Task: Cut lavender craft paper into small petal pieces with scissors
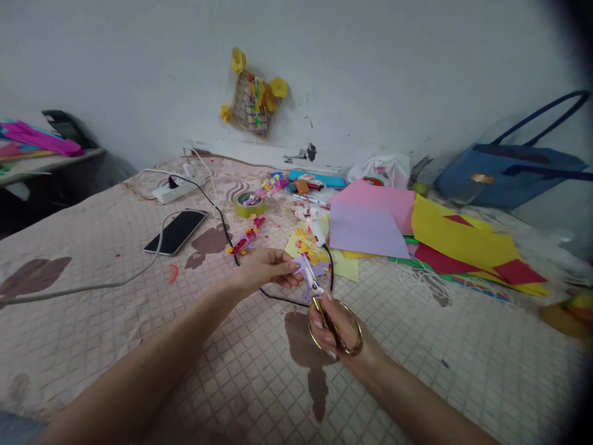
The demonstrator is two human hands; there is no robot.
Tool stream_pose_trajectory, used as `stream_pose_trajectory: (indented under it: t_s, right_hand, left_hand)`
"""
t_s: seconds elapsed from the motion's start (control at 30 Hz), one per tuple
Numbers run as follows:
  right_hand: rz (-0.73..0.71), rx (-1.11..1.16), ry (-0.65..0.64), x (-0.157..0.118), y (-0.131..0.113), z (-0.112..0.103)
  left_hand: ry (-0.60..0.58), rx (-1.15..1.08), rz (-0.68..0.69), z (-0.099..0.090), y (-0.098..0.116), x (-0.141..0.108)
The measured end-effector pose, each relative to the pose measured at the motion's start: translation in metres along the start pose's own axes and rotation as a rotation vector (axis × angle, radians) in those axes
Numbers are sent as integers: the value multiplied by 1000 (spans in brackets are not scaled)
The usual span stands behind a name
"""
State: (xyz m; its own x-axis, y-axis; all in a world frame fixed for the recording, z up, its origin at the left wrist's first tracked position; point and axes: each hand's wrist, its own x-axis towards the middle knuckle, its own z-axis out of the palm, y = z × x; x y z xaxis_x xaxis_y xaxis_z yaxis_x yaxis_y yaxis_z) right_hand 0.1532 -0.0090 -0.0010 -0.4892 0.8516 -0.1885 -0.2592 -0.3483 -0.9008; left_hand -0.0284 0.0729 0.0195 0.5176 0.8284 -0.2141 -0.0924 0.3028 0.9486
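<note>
My left hand (pixel 271 270) pinches a small piece of purple paper (pixel 301 266) between thumb and fingers. In my right hand (pixel 340 324) is a pair of scissors (pixel 315 286) with gold handles, my fingers through the loops. The blades lie against the purple piece, pointing up and away from me. Beneath and beyond them, yellow and purple paper scraps (pixel 315 252) are scattered on a pale yellow sheet (pixel 347 266). A white glue gun (pixel 316 230) with a black cord rests just behind the scraps.
Purple (pixel 365 227), pink and yellow sheets (pixel 463 238) lie to the right, near a blue handbag (pixel 504 173). On the left are a phone (pixel 177 232), a power strip (pixel 178 190) and loose cables. A tape roll (pixel 250 204) and small paper flowers (pixel 248 237) sit centrally.
</note>
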Motion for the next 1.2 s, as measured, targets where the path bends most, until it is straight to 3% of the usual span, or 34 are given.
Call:
stream_pose_trajectory:
  t_s: [0.9, 1.07, 1.2]
  right_hand:
    - [27, 51, -53, 1, 0, 1]
    - [-19, -6, -10, 3, 1, 0]
    - [-130, -114, 149, 5, -3, -5]
  left_hand:
    - [-27, 124, -19, -3, 9, -4]
    - [-15, 130, -25, -4, 8, -4]
    - [-4, 124, -27, -2, 4, -2]
